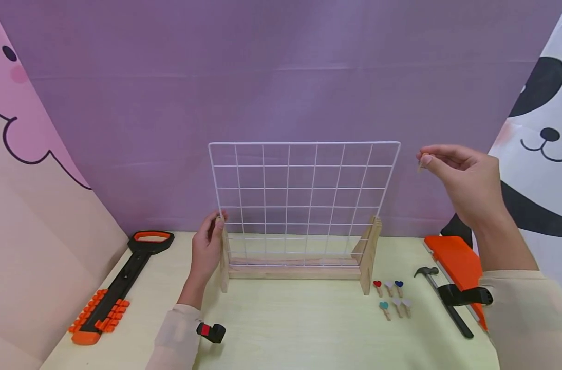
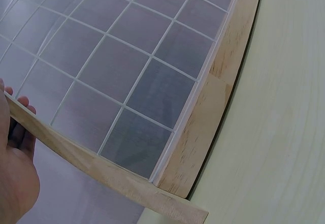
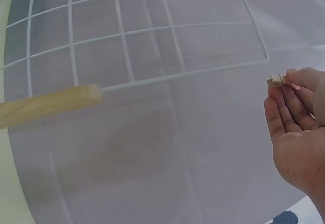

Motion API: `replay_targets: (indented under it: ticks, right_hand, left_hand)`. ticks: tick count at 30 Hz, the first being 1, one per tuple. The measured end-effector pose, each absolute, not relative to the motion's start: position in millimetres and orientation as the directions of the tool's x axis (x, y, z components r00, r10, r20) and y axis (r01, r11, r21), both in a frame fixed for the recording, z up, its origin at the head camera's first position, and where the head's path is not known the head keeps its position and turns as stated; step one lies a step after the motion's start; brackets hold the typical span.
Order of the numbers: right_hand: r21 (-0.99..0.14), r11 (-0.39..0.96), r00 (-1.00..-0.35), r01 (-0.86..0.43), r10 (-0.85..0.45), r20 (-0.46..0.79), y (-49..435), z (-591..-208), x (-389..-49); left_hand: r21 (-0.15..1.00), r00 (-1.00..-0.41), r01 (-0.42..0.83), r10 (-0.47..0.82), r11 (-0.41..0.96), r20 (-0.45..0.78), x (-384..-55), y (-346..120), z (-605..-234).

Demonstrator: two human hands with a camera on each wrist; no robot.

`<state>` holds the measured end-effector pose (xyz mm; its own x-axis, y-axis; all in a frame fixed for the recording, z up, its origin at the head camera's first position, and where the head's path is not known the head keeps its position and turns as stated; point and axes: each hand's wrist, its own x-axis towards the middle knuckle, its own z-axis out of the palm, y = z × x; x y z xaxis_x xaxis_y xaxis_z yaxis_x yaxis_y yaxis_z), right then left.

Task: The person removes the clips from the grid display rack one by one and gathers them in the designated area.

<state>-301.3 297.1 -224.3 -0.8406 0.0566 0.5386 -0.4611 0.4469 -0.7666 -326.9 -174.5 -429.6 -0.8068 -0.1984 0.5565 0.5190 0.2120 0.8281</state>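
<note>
A white wire grid panel stands upright in a wooden stand. My left hand grips the stand's left upright near its top, thumb on one side and fingers on the other. Out to the right of the grid's top corner, my right hand is raised and pinches a small wooden clothespin between thumb and fingertips. Several mini clothespins with heart tops lie on the table right of the stand, among them a red one, a blue one and a teal one.
On the right lie a hammer and a flat orange tool partly behind my right forearm. A long black tool with orange parts lies on the table at left. A purple backdrop hangs behind the stand.
</note>
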Motion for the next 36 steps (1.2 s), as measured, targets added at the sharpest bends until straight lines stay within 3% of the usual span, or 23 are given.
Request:
replay_targets:
  ticks: [22,36]
  right_hand:
    - [-0.787,0.514,-0.901,-0.341,0.06,0.429,323,-283,-285]
    - [-0.816,0.493,-0.94,-0.302,-0.014,0.34,334,-347,-280]
  left_hand:
    - [0.838,-0.819,0.502,-0.193,0.213,0.54,-324,-175,-426]
    - [0.842,-0.821,0.497,-0.2,0.21,0.534,-324,-177,-426]
